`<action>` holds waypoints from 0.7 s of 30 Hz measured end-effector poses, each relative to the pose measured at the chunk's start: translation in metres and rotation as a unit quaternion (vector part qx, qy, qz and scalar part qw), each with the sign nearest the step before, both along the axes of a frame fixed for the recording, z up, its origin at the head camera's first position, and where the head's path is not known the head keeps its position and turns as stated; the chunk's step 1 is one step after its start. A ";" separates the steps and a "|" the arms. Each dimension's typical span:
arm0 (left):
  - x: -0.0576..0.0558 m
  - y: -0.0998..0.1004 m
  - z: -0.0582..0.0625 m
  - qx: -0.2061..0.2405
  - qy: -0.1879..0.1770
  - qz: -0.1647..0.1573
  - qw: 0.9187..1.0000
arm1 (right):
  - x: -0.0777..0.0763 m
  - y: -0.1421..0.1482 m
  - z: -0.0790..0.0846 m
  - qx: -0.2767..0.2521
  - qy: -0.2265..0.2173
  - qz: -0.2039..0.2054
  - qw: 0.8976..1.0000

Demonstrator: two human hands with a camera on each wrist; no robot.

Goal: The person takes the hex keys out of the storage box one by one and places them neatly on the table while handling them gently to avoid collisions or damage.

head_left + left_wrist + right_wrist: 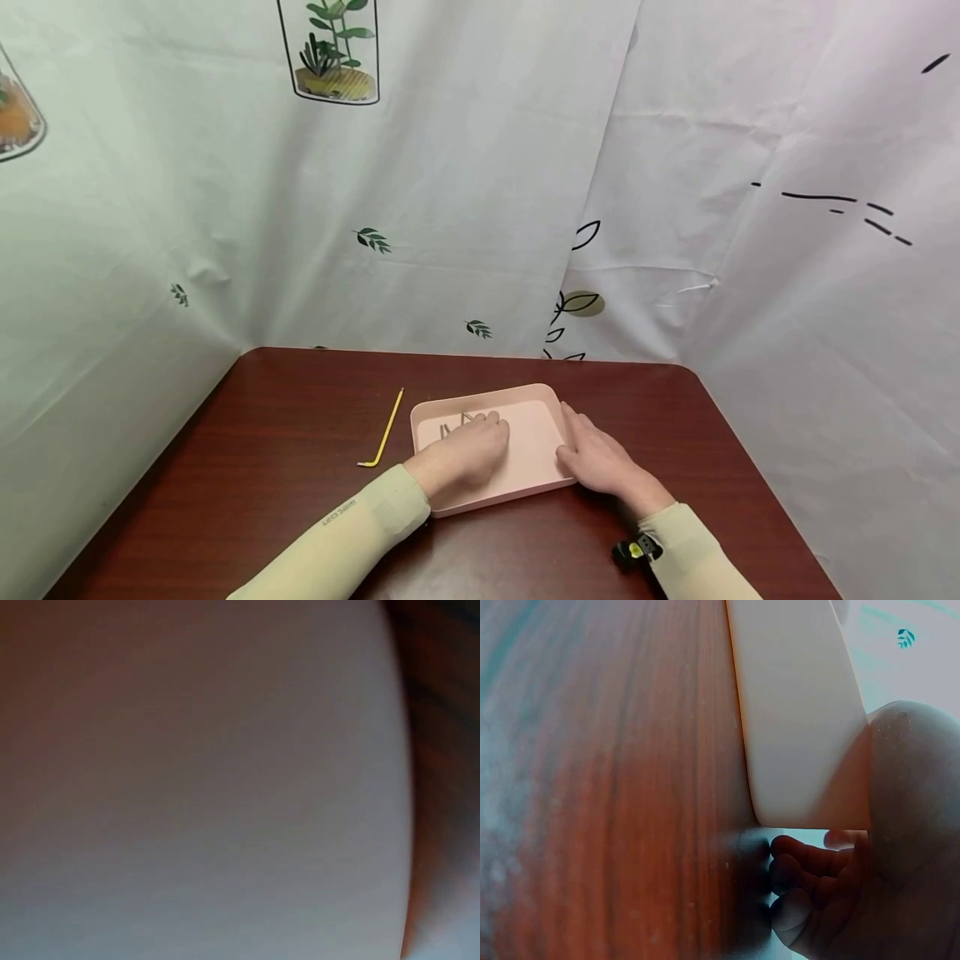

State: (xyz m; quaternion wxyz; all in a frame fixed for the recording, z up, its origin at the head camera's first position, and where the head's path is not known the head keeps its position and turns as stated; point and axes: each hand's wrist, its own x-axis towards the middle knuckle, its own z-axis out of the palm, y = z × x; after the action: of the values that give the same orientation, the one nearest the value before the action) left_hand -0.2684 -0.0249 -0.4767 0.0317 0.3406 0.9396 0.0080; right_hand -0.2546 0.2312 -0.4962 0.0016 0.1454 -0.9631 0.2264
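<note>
A shallow pale pink tray lies on the table, slightly slanted. Inside its left part are several thin grey-brown stick-like pieces, small in this view. My left hand reaches over the near rim into the tray, fingers bent down beside these pieces; I cannot tell whether it pinches one. At the tray's right end my right hand grips the wall, thumb over the rim and fingers outside. In the right wrist view the fingers bend behind the tray's corner. The tray's wall fills most of the left wrist view, blurred.
A thin yellow L-shaped rod with a pale tip lies left of the tray on the dark red-brown table. White printed curtains stand behind the table and at both sides. A small black device sits at the right wrist.
</note>
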 end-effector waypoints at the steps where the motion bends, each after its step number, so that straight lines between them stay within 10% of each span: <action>1: 0.000 0.000 0.000 -0.001 0.001 0.000 1.000 | 0.000 0.000 0.000 0.001 0.000 0.001 1.000; 21: 0.007 -0.003 0.003 0.008 0.012 -0.009 1.000 | -0.001 0.001 -0.003 0.000 0.006 0.007 1.000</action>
State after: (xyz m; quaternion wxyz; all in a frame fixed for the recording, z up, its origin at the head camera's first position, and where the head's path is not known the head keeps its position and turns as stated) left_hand -0.2616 -0.0282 -0.4738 0.0179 0.3492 0.9368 0.0117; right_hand -0.2556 0.2320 -0.4989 0.0057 0.1539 -0.9621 0.2252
